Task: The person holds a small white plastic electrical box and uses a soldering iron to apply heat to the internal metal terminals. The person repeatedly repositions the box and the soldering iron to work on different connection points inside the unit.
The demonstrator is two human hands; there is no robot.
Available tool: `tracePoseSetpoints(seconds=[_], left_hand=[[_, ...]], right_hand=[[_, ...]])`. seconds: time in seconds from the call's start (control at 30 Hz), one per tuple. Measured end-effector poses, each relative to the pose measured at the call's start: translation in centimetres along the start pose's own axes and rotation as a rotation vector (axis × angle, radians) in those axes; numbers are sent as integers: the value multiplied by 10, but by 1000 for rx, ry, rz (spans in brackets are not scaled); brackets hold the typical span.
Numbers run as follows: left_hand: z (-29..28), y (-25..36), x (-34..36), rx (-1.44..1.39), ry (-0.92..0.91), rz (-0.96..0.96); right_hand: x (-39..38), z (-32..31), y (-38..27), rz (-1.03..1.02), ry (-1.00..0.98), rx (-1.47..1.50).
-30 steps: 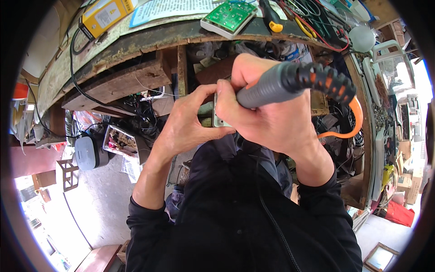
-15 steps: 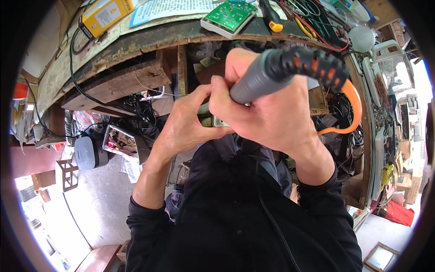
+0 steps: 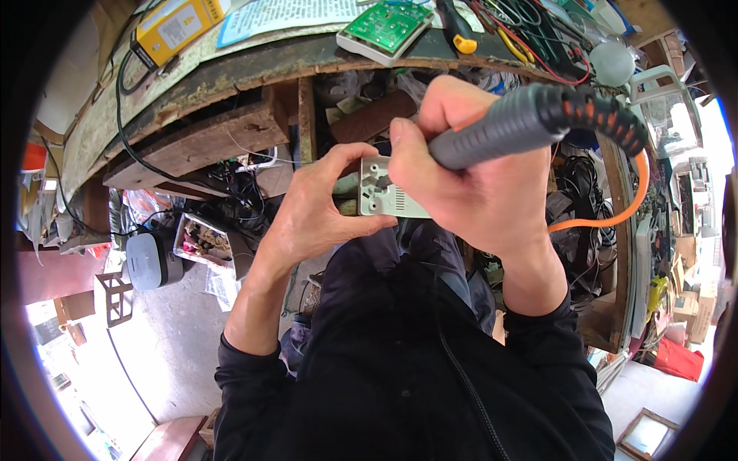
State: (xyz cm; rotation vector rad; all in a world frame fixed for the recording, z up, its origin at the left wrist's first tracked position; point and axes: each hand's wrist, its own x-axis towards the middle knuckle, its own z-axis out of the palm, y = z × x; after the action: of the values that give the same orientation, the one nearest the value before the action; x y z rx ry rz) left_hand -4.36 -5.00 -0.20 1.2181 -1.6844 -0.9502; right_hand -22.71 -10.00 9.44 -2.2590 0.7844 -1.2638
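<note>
My left hand point(image 3: 311, 203) grips a pale plastic casing point(image 3: 411, 206) by its left end, thumb along the near edge and fingers at the far edge. The casing shows round screw posts, vent slots and dark grey patches near its left end. My right hand point(image 3: 484, 177) is closed around the thick grey handle of a corded tool that looks like a soldering iron point(image 3: 500, 127). A black spiral sleeve and an orange cable run from the handle's upper end. My right hand covers the casing's right part, and the tool's tip is hidden behind it.
Ahead is a worn workbench point(image 3: 254, 65) with a green circuit board point(image 3: 388, 29) in a white shell, a screwdriver point(image 3: 459, 31) and a yellow box point(image 3: 175, 32). Below its edge are a wooden drawer point(image 3: 207, 138) and tangled black cables point(image 3: 584, 200). A box of bits point(image 3: 207, 240) stands left.
My right hand has moved right with the grey-handled tool, uncovering the casing's left end and vent slots. My left hand has hardly moved.
</note>
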Motion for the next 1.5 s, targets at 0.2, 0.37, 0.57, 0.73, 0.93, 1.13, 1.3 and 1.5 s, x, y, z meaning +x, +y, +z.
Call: tracePoseSetpoints(seconds=[0.2,0.37,0.57,0.73,0.93,1.13,1.3,1.5], left_hand=[[2,0,0,-5,22,-8],[7,-9,0,-55,51,42],[7,-8,1,-43,52,46],[7,-10,0,-39,58,53],[9,-12,1,-57,52,46],[7,-7,0,-77,52,12],[8,-10,1,-58,51,39],[10,-11,2,-72,55,49]], right_hand=[[-4,-6,3,-12,13,-4],[-10,-7,3,39,28,26],[-14,-4,6,60,42,34],[-15,-2,6,72,43,42],[-17,-2,6,89,50,34],[-17,-1,5,93,55,55],[-15,-4,5,82,59,11],[-15,-6,9,58,49,17]])
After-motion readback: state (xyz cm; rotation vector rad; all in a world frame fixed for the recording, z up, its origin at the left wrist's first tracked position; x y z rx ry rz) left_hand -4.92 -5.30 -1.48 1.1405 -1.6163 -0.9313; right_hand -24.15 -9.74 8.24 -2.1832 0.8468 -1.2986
